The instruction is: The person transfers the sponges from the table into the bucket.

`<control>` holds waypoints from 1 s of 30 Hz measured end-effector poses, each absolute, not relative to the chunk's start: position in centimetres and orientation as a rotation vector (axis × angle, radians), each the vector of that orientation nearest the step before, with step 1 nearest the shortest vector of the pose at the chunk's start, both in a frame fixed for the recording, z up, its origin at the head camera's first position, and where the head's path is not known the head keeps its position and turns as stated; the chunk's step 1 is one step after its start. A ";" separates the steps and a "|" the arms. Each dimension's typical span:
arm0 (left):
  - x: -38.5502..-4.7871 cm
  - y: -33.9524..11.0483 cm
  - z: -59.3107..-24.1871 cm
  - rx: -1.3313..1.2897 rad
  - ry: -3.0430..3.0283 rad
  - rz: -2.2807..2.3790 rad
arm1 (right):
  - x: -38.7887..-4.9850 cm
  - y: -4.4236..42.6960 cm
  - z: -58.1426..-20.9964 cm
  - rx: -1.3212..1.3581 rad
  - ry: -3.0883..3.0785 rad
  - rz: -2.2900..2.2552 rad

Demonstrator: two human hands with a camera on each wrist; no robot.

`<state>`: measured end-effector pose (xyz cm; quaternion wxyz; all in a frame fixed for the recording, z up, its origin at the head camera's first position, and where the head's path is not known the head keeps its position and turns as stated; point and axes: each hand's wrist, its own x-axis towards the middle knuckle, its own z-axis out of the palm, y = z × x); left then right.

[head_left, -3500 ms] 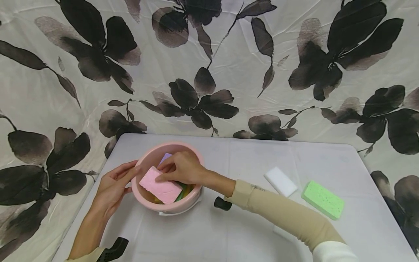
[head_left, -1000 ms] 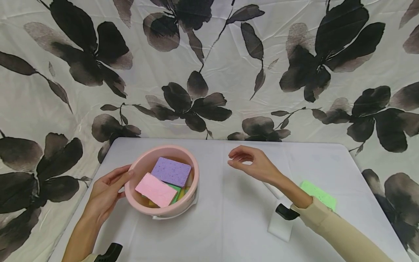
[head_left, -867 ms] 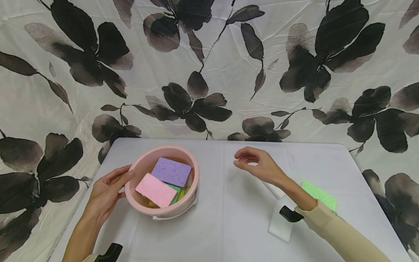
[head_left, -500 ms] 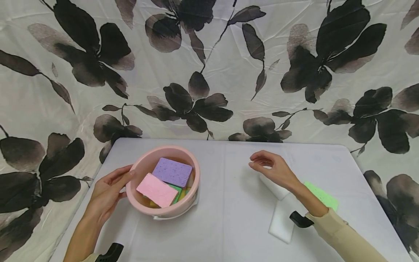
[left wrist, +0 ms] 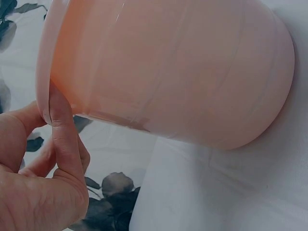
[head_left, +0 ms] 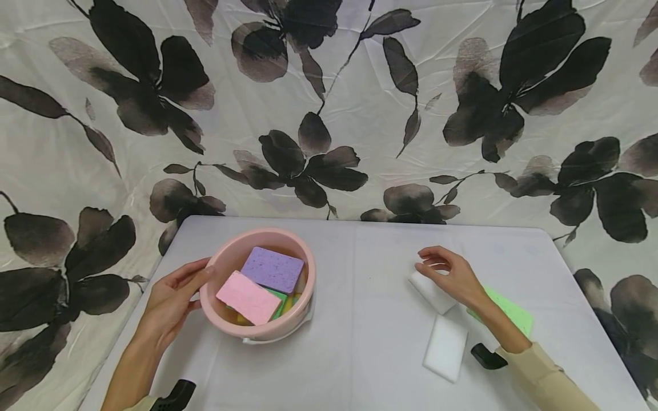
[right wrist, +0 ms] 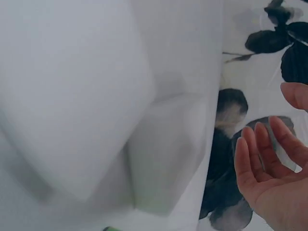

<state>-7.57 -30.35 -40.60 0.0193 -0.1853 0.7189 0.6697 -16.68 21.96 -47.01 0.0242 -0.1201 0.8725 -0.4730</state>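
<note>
A pink bucket (head_left: 208,305) stands on the left of the table; my left hand (head_left: 167,299) pinches its rim between thumb and fingers, as the left wrist view shows at the bucket rim (left wrist: 43,72). Inside lie a pink sponge (head_left: 248,298), a purple sponge (head_left: 273,269) and green and yellow pieces partly covered. My right hand (head_left: 457,279) holds nothing, its fingers loosely bent over a white foam block (head_left: 429,292). Nearer to me lies a second white block (head_left: 446,348). A light green sponge (head_left: 514,311) is partly hidden behind my right forearm.
A white cloth covers the table (head_left: 354,365). Behind it hangs a curtain (head_left: 390,125) with dark flowers. The bucket's white handle (head_left: 280,339) hangs down its near side. Both wrists carry black camera mounts (head_left: 488,357).
My right hand has left the pink sponge inside the bucket and moved right, over the white blocks. The purple sponge has come into full view. My left hand stays on the rim.
</note>
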 end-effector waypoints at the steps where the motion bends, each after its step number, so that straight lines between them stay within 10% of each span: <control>1: -7.6 -30.3 -40.6 -0.576 2.234 2.075 | -16.6 22.2 -47.2 -0.361 2.711 -1.457; 30: -7.7 -30.3 -40.6 -0.588 2.252 2.053 | -15.9 24.5 -48.7 -0.375 2.834 -1.137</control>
